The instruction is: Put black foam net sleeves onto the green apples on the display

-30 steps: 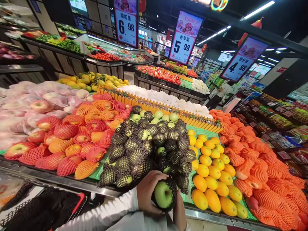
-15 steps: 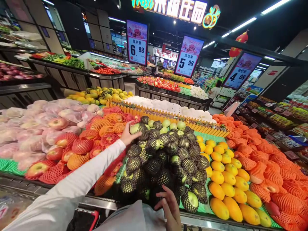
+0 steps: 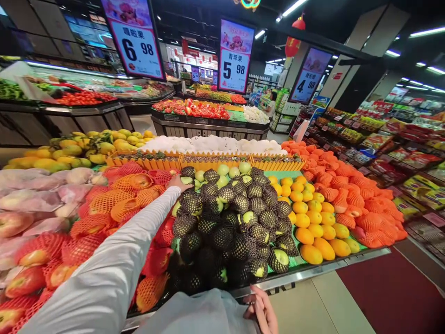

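My left hand (image 3: 178,183) is stretched out to the back left corner of the green apple pile. Its fingers are closed on a green apple (image 3: 188,172) in a black foam net, which rests among the others there. Around and below it lie more net-wrapped green apples (image 3: 257,205), with a few bare ones along the back. Low in front of my body, my right hand (image 3: 261,310) hovers by the metal edge of the stand, fingers loosely bent and a little apart, with nothing seen in them.
Red apples in red and orange nets (image 3: 121,204) lie to the left, mangoes (image 3: 314,222) to the right. Beyond them is orange-netted fruit (image 3: 368,208). A low yellow fence (image 3: 215,161) edges the back, before white-wrapped fruit (image 3: 212,144). Price screens (image 3: 236,55) hang above.
My left hand has set the green apple it held raised down at the pile's back left corner. My right hand has dropped lower and its fingers have curled. The view has turned right.
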Motion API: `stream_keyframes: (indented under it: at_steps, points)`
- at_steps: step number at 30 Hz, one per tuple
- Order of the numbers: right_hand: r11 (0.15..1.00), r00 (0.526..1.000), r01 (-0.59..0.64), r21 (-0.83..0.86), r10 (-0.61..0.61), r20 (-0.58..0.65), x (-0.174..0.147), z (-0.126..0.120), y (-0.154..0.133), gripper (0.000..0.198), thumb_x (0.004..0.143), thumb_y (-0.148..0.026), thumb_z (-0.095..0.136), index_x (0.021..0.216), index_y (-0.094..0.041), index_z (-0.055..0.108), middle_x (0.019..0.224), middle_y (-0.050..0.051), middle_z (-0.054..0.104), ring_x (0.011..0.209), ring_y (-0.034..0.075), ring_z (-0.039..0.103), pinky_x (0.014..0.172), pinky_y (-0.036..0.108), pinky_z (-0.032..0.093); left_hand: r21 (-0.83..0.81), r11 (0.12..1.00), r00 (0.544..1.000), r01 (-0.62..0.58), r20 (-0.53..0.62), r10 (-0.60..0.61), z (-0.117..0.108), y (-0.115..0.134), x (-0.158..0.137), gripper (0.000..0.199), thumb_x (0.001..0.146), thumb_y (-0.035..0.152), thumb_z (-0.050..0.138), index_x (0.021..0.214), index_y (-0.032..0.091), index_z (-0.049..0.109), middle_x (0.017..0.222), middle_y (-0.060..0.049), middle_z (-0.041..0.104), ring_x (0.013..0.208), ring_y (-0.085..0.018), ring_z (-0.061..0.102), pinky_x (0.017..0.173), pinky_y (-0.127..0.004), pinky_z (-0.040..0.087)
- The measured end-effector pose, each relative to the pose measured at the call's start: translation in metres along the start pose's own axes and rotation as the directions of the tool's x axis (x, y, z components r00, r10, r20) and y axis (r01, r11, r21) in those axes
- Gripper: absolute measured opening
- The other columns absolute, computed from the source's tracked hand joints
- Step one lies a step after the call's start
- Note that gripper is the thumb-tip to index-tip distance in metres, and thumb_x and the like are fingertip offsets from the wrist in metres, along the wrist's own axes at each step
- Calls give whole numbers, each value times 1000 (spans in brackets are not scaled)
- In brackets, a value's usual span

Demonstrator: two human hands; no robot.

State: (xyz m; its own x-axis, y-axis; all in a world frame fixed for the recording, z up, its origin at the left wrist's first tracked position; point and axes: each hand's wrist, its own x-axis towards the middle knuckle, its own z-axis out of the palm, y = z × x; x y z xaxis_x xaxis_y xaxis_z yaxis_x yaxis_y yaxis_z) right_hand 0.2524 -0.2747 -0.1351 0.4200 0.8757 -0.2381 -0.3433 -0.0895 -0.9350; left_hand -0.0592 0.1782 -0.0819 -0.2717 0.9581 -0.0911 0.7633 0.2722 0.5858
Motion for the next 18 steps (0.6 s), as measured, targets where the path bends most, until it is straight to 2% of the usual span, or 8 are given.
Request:
stream_keyframes:
  at_steps: [4, 6, 9, 11, 13, 15, 17, 18]
  points:
    - [999, 1000, -8, -32, 8, 7, -2, 15, -9, 40, 80, -59, 66, 105, -28, 71, 79, 4, 64, 57, 14, 53, 58, 27, 47, 103, 990, 995, 92, 14, -94, 4, 3, 19, 113, 60, 59, 79, 142, 0, 30, 145, -35, 37, 134, -47, 38, 108, -55, 36]
    - [999, 1000, -7, -52, 9, 29, 0, 23, -9, 42, 81, -60, 65, 105, -26, 71, 79, 5, 66, 58, 15, 54, 58, 28, 46, 185, 980, 997, 73, -5, -73, 2, 5, 19, 115, 59, 62, 78, 142, -2, 29, 150, -35, 26, 139, -49, 28, 110, -56, 30]
    - [996, 995, 8, -86, 1, 102, 4, 34, -6, 41, 82, -59, 63, 104, -25, 70, 78, 4, 66, 56, 15, 55, 54, 28, 42, 313, 948, 998, -49, -18, 58, -4, 17, 4, 117, 61, 64, 76, 144, -3, 26, 152, -34, 21, 140, -50, 21, 112, -57, 25]
    - [994, 989, 19, -108, -4, 145, 8, 39, -4, 41, 83, -58, 63, 105, -24, 69, 78, 4, 66, 55, 15, 55, 53, 27, 40, 313, 928, 977, -205, 14, 211, -9, 32, -14, 106, 68, 63, 72, 144, 1, 31, 150, -30, 30, 138, -46, 28, 112, -54, 28]
    - [992, 981, 21, -127, 4, 192, 13, 41, -3, 42, 84, -58, 62, 106, -22, 68, 79, 5, 67, 56, 15, 56, 53, 27, 41, 232, 880, 910, -414, 109, 399, -9, 50, -36, 84, 77, 64, 61, 137, 7, 45, 142, -22, 44, 133, -39, 38, 110, -47, 33]
    - [989, 958, 10, -149, 33, 284, 16, 43, -4, 44, 84, -57, 62, 108, -20, 67, 82, 6, 67, 60, 16, 59, 56, 27, 44, 129, 802, 795, -583, 296, 530, -2, 66, -62, 69, 81, 66, 53, 125, 13, 57, 131, -15, 57, 124, -33, 49, 105, -42, 38]
    - [987, 937, 15, -159, 42, 347, 17, 46, -5, 44, 85, -56, 62, 108, -19, 67, 83, 7, 68, 61, 16, 60, 58, 27, 46, 129, 744, 704, -655, 462, 540, 13, 79, -88, 67, 76, 69, 56, 116, 16, 63, 124, -12, 63, 116, -33, 55, 101, -41, 40]
    - [987, 937, 26, -158, 31, 347, 16, 48, -6, 43, 86, -55, 61, 107, -19, 67, 82, 6, 68, 60, 15, 60, 58, 26, 46, 179, 727, 698, -663, 500, 513, 21, 83, -99, 68, 72, 70, 60, 115, 16, 64, 124, -13, 62, 116, -34, 56, 101, -41, 40]
